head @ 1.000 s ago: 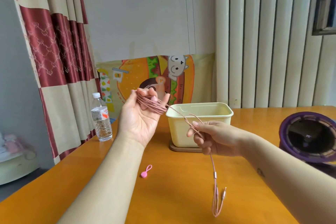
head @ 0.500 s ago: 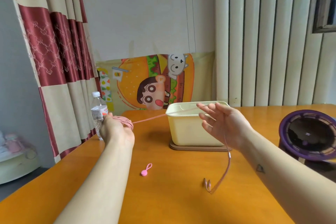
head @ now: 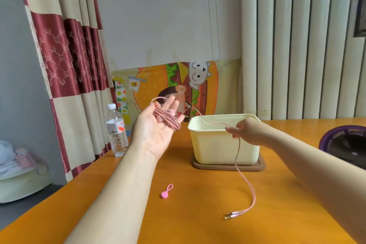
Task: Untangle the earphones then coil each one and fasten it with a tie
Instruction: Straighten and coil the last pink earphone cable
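A pink earphone cable is wound in several loops round the fingers of my left hand, which is raised palm up above the table. From the coil a strand runs right to my right hand, which pinches it in front of the cream bin. Below that hand the cable hangs down and its loose end, with metal plugs, lies on the orange table. A small pink tie with a loop lies on the table between my forearms.
A cream plastic bin stands on a brown mat at the table's middle. A water bottle is at the left edge by the curtain. A round purple-rimmed object sits at the far right.
My left hand has turned palm up and moved right and up with the coil. My right hand has closed on the strand near the bin, and the loose end has slid right on the table.
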Motion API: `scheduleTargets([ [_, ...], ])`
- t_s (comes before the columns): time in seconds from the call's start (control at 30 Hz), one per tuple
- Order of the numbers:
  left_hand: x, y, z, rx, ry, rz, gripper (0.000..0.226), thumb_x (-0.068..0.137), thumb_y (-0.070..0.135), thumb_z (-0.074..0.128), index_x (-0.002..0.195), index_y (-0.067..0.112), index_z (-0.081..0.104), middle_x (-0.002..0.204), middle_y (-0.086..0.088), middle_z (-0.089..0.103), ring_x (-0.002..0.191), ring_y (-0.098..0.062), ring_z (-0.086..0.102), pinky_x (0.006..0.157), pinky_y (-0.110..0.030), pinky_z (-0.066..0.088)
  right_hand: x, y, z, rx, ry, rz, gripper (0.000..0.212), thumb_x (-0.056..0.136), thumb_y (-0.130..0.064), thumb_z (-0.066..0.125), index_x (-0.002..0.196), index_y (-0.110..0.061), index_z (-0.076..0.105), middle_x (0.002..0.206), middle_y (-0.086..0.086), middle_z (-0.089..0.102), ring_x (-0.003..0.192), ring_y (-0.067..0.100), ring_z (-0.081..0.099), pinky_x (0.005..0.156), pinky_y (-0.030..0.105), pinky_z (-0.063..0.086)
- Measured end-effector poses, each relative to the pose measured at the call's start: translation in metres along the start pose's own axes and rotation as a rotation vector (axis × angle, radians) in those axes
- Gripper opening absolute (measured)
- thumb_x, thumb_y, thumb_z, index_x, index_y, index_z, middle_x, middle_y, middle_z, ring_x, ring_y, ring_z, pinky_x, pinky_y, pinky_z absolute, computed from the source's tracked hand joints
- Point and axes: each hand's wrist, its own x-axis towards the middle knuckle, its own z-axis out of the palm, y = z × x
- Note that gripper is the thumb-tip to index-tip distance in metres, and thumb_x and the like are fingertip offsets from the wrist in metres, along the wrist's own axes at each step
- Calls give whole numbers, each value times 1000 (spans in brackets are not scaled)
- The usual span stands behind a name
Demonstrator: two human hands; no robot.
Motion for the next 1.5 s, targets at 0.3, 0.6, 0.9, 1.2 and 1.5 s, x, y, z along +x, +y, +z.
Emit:
scheduleTargets([
  [0.3,-9,8,41,210,-308,-123,30,102,25,33,77,15,47,111,-17,68,87,-20,68,75,-41,58,-33,-74,-32,863,58,-554,30,96,-14,40,121,-15,57,113,1,66,102,10,63,96,27,47],
  [0.6,-19,26,67,294,-474,-146,27,101,24,33,80,15,47,90,-12,71,66,-15,58,79,-43,58,-50,-78,-54,1089,-409,-594,37,97,-39,43,112,-12,62,94,11,61,78,23,59,69,29,55],
  [0.9,-28,24,59,294,-457,-218,29,100,24,35,80,12,51,70,0,54,61,-13,61,88,-43,52,-54,-55,-67,919,-433,-581,32,83,-29,60,106,-7,60,81,4,60,45,3,40,54,17,43],
  [1.2,-40,19,58,254,-743,-483,15,92,22,50,86,11,58,72,-1,57,77,-16,63,96,-50,46,-52,-66,-61,1061,-248,-519,28,94,-23,50,73,-16,68,59,-2,53,46,6,44,50,20,39],
  [1.5,-25,25,48,238,-334,-39,27,100,25,36,97,13,59,82,0,70,81,-15,70,93,-52,45,-89,-76,-44,108,-265,-589,30,101,-29,40,94,-18,67,59,-6,46,47,2,44,57,20,49],
])
